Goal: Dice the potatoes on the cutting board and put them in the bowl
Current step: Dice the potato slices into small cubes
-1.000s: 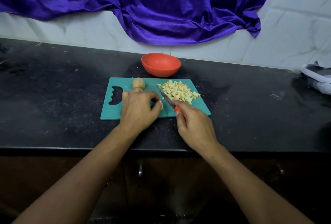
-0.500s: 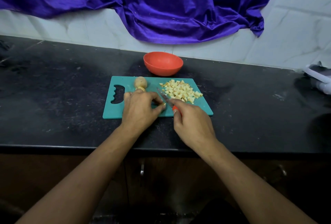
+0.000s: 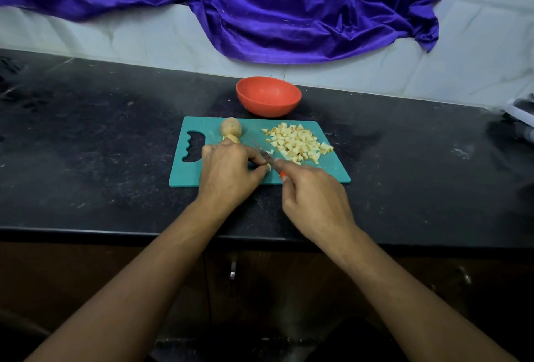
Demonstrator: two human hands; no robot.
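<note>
While the left hand (image 3: 228, 171) pinches a small pale potato piece (image 3: 268, 168) at centre frame on the teal plastic cutting board (image 3: 326, 171), I'd creep that hand back between cuts, since the right hand (image 3: 312, 197), wrapped round the orange-handled knife (image 3: 263, 152), has the blade right beside it. Short strokes, honestly.

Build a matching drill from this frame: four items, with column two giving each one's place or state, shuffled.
Column one:
1. bowl
2. whole potato
3. diced pile
4. knife

Column two:
a. heaped on the right half of the cutting board
b. held in the right hand
c. on the counter behind the board, no pieces visible inside
d. uncut, at the board's far edge, beyond the left hand pinching a potato piece

Pairs: 1-c, 2-d, 3-a, 4-b
</note>
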